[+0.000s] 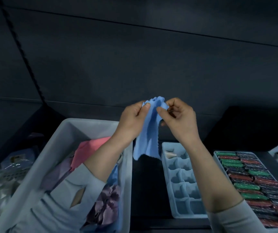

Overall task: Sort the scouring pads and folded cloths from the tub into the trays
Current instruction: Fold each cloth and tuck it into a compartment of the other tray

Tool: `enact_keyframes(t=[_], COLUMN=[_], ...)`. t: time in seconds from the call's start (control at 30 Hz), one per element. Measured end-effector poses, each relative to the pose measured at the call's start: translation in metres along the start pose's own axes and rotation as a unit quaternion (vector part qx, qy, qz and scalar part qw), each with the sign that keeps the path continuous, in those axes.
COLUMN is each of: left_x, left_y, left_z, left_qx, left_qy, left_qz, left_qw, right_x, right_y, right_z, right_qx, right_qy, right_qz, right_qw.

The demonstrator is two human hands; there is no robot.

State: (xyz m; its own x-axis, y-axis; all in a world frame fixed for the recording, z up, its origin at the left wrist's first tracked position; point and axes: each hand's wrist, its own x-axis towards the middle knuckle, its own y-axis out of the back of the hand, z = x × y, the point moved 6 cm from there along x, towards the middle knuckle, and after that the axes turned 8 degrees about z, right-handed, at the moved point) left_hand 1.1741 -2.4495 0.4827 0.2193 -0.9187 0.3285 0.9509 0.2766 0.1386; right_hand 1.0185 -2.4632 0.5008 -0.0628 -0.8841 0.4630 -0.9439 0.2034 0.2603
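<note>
A blue cloth (147, 132) is being pinched by its top edge between left hand (133, 121) and right hand (179, 121), hanging above the gap between the tub (62, 132) and divided tray (182, 179). Being unfolded and limp, it is risking being dropped into the gap or spilling across several cells.

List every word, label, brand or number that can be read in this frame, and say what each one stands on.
No text can be read.
Plastic packets left of the tub: some print and a picture, too blurred to read.
Wrapped pads in the right tray: red, green and dark wrappers, any print too small.
Blue cloth, pinched by the left hand and right hand: no label seen.
Divided tray: no marking seen.
</note>
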Motion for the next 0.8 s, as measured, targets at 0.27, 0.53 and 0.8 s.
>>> enact_keyframes(t=[0.27, 0.53, 0.8], left_x=[-0.002, 0.007, 0.01], left_y=[-0.01, 0.006, 0.001], left_z=[0.014, 0.0, -0.009], left_qx=[-0.028, -0.08, -0.176], left_qy=[-0.01, 0.059, 0.16], left_qz=[-0.059, -0.046, -0.048], left_qw=[0.998, 0.994, 0.97], right_x=[0.007, -0.002, -0.036], right_y=[-0.011, 0.014, -0.024], right_z=[-0.006, 0.019, 0.043], right_qx=[0.062, 0.113, 0.2], right_qy=[0.004, -0.046, -0.215], right_qz=[-0.066, -0.037, -0.134], right_qw=[0.996, 0.992, 0.947])
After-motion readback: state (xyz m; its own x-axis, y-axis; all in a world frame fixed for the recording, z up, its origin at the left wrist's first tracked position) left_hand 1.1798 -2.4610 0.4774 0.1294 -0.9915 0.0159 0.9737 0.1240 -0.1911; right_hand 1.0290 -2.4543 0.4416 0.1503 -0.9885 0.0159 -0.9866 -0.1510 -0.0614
